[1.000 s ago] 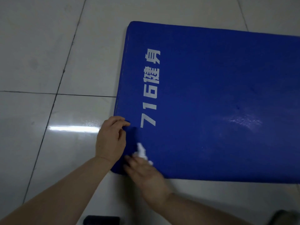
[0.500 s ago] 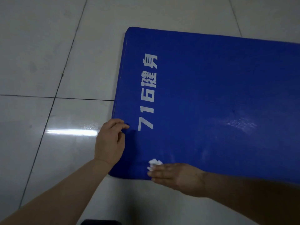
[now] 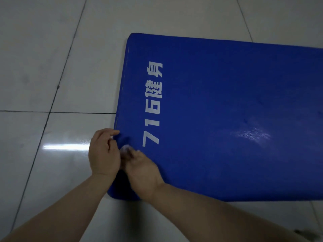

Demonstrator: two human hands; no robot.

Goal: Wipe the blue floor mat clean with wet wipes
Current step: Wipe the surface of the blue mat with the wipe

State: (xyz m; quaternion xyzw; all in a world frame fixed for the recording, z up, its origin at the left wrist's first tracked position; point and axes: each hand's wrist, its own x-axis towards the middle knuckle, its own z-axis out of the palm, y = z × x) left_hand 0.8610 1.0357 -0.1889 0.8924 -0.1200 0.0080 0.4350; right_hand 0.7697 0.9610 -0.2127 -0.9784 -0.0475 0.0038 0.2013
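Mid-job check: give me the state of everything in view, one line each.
blue floor mat: flat on the tiled floor, glossy patch toward its right.
wet wipe: crumpled and blurred, on the mat's near-left corner area.
left hand: rests at the mat's left edge.
right hand: presses the wipe.

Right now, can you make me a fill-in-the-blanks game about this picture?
1. The padded floor mat is coloured ____.
2. The white number printed on it is ____.
3. The right hand rubs a crumpled white wet wipe near the mat's ____ end.
4. The left hand holds the mat's ____.

Missing words: blue; 716; left; edge
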